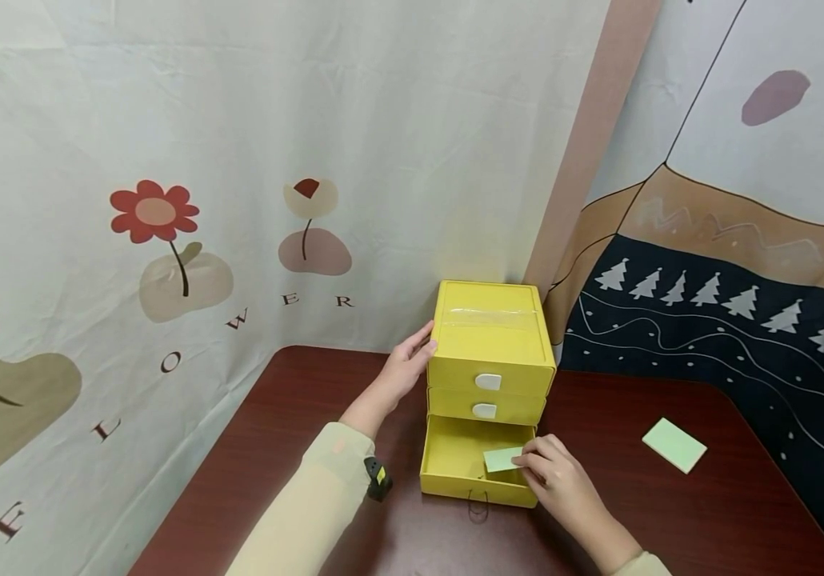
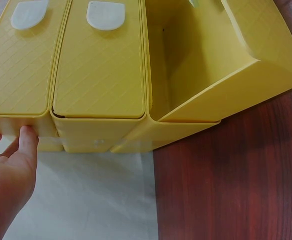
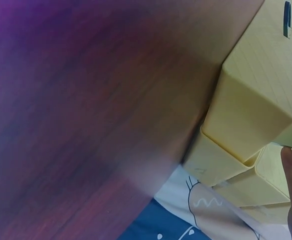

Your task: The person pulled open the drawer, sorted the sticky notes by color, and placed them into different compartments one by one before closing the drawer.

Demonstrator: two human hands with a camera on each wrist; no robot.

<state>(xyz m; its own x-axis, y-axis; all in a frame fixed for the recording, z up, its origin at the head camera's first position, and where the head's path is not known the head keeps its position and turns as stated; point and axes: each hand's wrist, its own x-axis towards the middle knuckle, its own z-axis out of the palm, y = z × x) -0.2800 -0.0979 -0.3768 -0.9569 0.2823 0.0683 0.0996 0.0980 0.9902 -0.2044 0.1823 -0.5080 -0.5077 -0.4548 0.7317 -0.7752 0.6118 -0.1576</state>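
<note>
A yellow three-tier drawer cabinet (image 1: 491, 340) stands on the table, its bottom drawer (image 1: 448, 486) pulled out. My left hand (image 1: 405, 368) rests against the cabinet's upper left side, fingers fairly straight; the left wrist view shows the same hand (image 2: 11, 175) touching the side wall. Between thumb and fingers, my right hand (image 1: 558, 478) pinches a light green sticky note pad (image 1: 501, 459) over the open drawer's right part. Only part of that pad (image 3: 291, 137) shows at the edge of the right wrist view. The two upper drawers are closed, with white tabs.
Another light green sticky note pad (image 1: 674, 445) lies on the dark red table (image 1: 621, 424), right of the cabinet. A printed curtain (image 1: 383, 160) hangs behind and to the left. A dark cloth with white trees (image 1: 714, 336) borders the table's right side.
</note>
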